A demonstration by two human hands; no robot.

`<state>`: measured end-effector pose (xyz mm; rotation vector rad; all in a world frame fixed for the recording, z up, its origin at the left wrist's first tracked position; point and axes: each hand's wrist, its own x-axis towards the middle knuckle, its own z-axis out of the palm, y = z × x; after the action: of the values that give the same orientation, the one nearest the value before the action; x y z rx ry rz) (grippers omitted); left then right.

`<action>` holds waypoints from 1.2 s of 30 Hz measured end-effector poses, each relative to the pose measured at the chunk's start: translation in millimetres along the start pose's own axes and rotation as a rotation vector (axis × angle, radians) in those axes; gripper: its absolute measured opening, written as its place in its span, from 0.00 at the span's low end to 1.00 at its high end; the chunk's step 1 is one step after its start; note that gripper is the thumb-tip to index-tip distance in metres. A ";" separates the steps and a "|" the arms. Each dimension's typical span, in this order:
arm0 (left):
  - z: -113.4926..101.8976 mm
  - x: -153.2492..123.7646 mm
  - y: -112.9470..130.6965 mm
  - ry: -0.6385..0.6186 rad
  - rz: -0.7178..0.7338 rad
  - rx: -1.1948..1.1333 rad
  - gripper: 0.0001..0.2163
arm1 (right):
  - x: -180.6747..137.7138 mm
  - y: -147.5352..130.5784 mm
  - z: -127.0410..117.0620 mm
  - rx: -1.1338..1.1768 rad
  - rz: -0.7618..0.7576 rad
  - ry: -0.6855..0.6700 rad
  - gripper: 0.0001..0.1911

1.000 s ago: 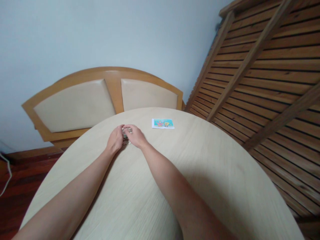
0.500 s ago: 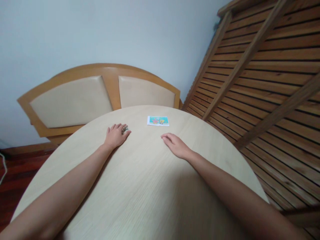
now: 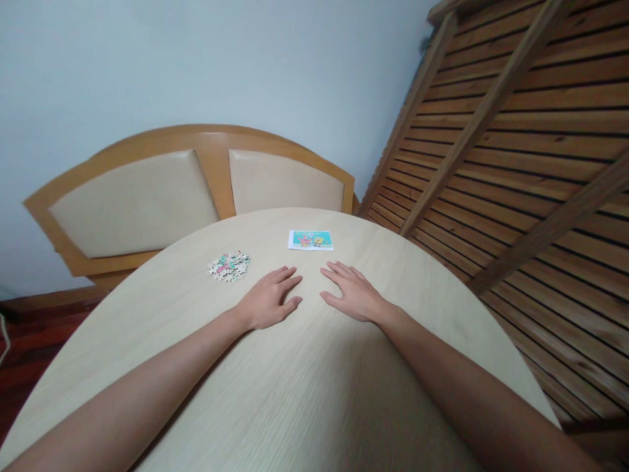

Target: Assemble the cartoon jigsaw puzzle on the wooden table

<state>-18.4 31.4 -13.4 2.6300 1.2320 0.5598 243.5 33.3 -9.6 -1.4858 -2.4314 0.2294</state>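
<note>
Many puzzle pieces [image 3: 228, 267] lie heaped beyond and left of my left hand [image 3: 269, 299], none joined that I can see; it and my right hand [image 3: 352, 293] are spread, empty, short of the picture card [image 3: 311, 240].

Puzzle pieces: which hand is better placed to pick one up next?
Probably the left hand: it looks empty and lies nearer the puzzle pieces, while the right hand is farther off.

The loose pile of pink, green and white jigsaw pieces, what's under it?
The pale round wooden table shows around the pile; its pieces hide whatever is directly beneath.
</note>
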 end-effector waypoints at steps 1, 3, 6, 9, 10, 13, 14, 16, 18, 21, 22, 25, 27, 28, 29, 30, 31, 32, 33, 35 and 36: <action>-0.9 -0.2 -1.0 0.007 0.002 -0.011 0.27 | 0.0 0.2 -0.3 -0.001 0.004 -0.018 0.36; -1.5 -0.3 -1.5 0.019 0.003 -0.042 0.27 | 0.1 -0.6 -1.3 -0.005 0.012 -0.031 0.36; -1.0 -0.3 0.2 0.017 -0.002 -0.051 0.28 | 0.2 -2.4 -2.8 -0.017 0.020 -0.041 0.36; -0.9 -0.3 1.6 0.003 -0.005 -0.025 0.28 | -0.1 -2.9 -2.8 -0.020 0.021 -0.042 0.36; -1.0 -0.3 1.6 0.002 -0.006 -0.024 0.27 | -0.3 -2.9 -2.5 -0.018 0.020 -0.037 0.35; -1.2 -0.3 0.5 0.013 -0.005 -0.048 0.27 | -0.5 -2.3 -1.3 -0.012 0.016 -0.019 0.34; -1.1 -0.2 0.0 0.018 -0.004 -0.058 0.27 | -0.4 -2.0 -0.9 -0.012 0.016 -0.016 0.34; -0.8 -0.1 -0.6 0.025 -0.004 -0.080 0.26 | -0.1 -1.5 -0.4 -0.012 0.014 -0.016 0.34; -0.1 0.3 -0.3 0.033 -0.007 -0.097 0.25 | 0.3 -0.8 -0.1 -0.014 0.014 -0.019 0.34; 0.3 1.6 0.8 0.060 -0.021 -0.075 0.23 | 0.9 -0.2 0.1 -0.011 0.008 -0.014 0.34; -0.3 2.2 0.6 0.075 -0.031 -0.048 0.22 | 1.0 -0.2 0.0 -0.010 0.008 -0.013 0.34; -5.8 4.0 -5.6 0.133 -0.078 0.076 0.21 | 1.1 -0.4 -0.6 -0.015 0.015 -0.025 0.34; -12.7 4.2 -16.0 0.199 -0.144 0.177 0.21 | 1.0 -0.5 -1.0 -0.016 0.014 -0.029 0.34; -16.7 3.8 -23.0 0.250 -0.211 0.222 0.22 | 0.9 -0.6 -1.3 -0.016 0.012 -0.027 0.34; -20.7 2.9 -30.7 0.296 -0.284 0.257 0.23 | 0.8 -0.6 -1.5 -0.017 0.010 -0.025 0.34; -24.4 1.7 -38.9 0.335 -0.361 0.287 0.24 | 0.8 -0.7 -1.7 -0.019 0.010 -0.024 0.34; -27.8 0.2 -47.0 0.350 -0.428 0.312 0.26 | 0.7 -0.8 -1.9 -0.022 0.011 -0.026 0.34; -30.7 -1.4 -54.7 0.350 -0.499 0.325 0.29 | 0.6 -1.0 -2.1 -0.026 0.013 -0.030 0.34; -32.9 -2.9 -61.5 0.336 -0.568 0.331 0.31 | 0.6 -1.2 -2.4 -0.028 0.015 -0.033 0.34; -35.5 -5.1 -71.6 0.285 -0.655 0.324 0.34 | 0.4 -1.6 -2.6 -0.027 0.017 -0.036 0.33; -36.1 -5.5 -74.9 0.260 -0.680 0.317 0.35 | 0.4 -1.8 -2.7 -0.026 0.018 -0.036 0.33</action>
<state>-88.8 75.3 -5.9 2.1614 2.3133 0.6189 242.7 32.8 -6.5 -1.5281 -2.4593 0.2306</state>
